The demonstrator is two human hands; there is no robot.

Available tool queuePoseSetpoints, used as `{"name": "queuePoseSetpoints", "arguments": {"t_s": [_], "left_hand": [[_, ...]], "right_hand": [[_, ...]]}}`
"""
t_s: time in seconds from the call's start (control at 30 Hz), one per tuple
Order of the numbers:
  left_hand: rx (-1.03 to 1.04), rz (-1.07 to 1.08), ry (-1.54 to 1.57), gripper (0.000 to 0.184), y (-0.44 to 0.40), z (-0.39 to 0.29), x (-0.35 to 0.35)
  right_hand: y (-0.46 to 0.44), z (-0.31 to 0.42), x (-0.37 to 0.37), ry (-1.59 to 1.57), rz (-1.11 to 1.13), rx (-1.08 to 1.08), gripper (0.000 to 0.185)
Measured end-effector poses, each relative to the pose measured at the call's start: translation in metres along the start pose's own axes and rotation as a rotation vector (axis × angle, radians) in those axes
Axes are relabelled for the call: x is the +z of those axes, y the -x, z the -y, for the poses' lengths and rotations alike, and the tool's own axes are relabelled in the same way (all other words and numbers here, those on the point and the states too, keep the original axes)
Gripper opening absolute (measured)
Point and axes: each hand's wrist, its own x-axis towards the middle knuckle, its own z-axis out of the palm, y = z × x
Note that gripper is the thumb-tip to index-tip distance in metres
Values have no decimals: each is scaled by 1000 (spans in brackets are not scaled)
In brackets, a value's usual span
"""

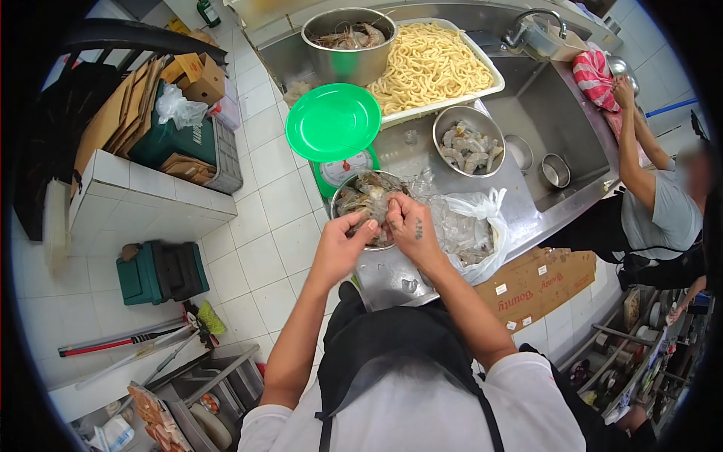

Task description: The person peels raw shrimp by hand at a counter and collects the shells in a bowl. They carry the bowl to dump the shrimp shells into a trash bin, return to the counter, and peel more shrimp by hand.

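My left hand (pixel 351 239) and my right hand (pixel 413 230) are close together with fingers pinched on a greyish shrimp (pixel 374 213). Fingers partly hide it. Directly beneath is a metal bowl of unpeeled shrimp (pixel 354 197) on the counter. To the right of my hands, a white plastic bag (pixel 482 226) sits open, holding what look like shrimp shells. Farther up, a steel bowl (pixel 449 118) contains peeled shrimp (pixel 473 148). A kitchen scale (pixel 346 166) with a green plate (pixel 333 123) on top stands just beyond the bowl under my hands.
A steel pot (pixel 351 64) with whole shrimp and a white tray (pixel 493 84) of thick noodles stand at the back. Right of them is the sink (pixel 553 113). A co-worker (pixel 663 196) handles a red-and-white bag (pixel 595 79). Flattened cardboard (pixel 542 290) lies below the counter's edge.
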Motion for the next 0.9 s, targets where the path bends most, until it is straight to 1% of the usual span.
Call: {"name": "queuePoseSetpoints", "arguments": {"t_s": [0.03,0.1,0.17,0.23,0.27,0.3,0.33,0.37,0.4,0.43,0.47,0.5,0.53,0.67,0.73,0.77,0.83,0.87,0.9], "left_hand": [[-133,122,252,21,-2,1,-4],[-112,80,260,21,-2,-1,-1],[-91,42,268,21,-2,-3,-1],[-11,-20,43,20,-3,-2,-1],[-11,-19,44,20,-2,-2,0],[47,-46,-96,19,-1,-5,1],[108,-75,-236,18,0,-7,2],[107,-75,-236,18,1,-10,3],[209,-104,-370,17,3,-14,5],[311,-134,-504,16,3,-16,7],[312,-137,-505,16,4,-18,8],[368,-143,-522,15,4,-19,10],[423,-147,-540,14,5,-19,11],[411,-127,-497,15,6,-21,12],[175,-60,-380,12,8,-30,11],[176,-59,-380,12,7,-26,9],[-10,29,-41,13,3,-14,5],[-10,29,-42,13,1,-9,5],[199,-126,-234,16,-2,-9,8]], "right_hand": [[1,2,-1,-1,1,0,14],[3,11,-5,-118,87,98,18],[5,22,-7,-114,88,63,20],[6,27,-6,-109,91,27,23],[7,28,-4,-4,56,-94,24],[8,28,-3,102,21,-215,25],[7,29,-3,103,21,-215,25],[5,30,-2,139,20,-258,22],[4,31,-2,175,18,-301,20],[4,33,-3,176,18,-302,20],[3,36,-3,188,11,-253,18],[3,37,-3,199,3,-203,16],[3,35,-2,198,5,-203,16],[0,29,-2,213,-52,-212,15],[0,29,-3,197,-62,-199,15],[0,28,-4,207,-61,-181,16],[0,26,-3,215,-58,-162,16],[1,25,-2,195,-81,-133,15],[1,24,-1,176,-106,-105,15]]}}
